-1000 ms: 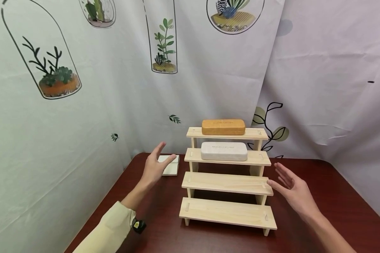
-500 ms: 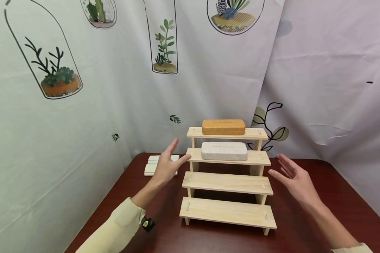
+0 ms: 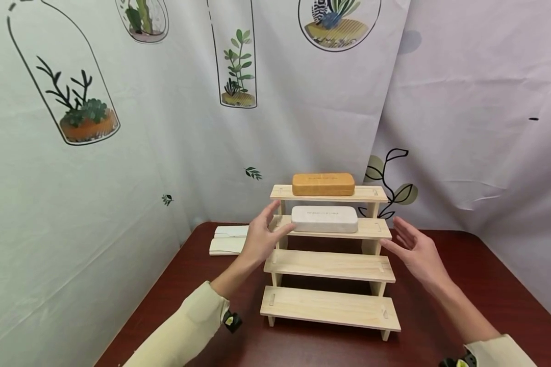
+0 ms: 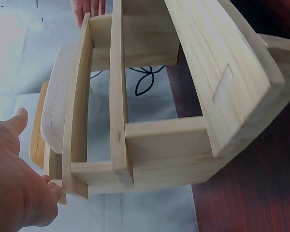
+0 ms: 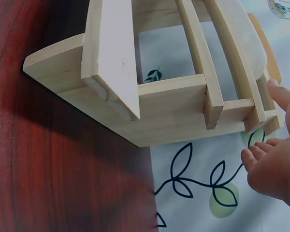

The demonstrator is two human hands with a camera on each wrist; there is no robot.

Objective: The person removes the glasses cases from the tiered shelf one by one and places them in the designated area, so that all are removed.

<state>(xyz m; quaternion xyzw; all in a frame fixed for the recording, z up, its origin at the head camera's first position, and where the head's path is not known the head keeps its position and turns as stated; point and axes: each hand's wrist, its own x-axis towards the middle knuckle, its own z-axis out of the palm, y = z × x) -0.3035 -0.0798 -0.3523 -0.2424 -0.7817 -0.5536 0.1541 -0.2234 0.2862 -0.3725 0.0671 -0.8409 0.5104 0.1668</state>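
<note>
A white oblong case [image 3: 324,219] with rounded edges lies on the second shelf from the top of a stepped wooden rack [image 3: 328,265]. On the top shelf above it is an orange case [image 3: 323,184] of like shape. My left hand [image 3: 263,232] is at the left end of the second shelf, thumb and fingers spread, its thumb tip right by the white case's left end. At the right end of that shelf my right hand [image 3: 415,250] stands with its thumb apart from the fingers, a little away from the white case. Both hands hold nothing.
The rack stands on a dark red-brown table [image 3: 174,306]. Behind my left hand lies a flat white object [image 3: 227,239] near the table's back left. Printed fabric [image 3: 321,112] hangs behind the table and along its left side.
My left hand has moved right and slightly up to the second shelf, uncovering the flat white object. My right hand has moved up, slightly leftward at the end. Cases and rack stay put.
</note>
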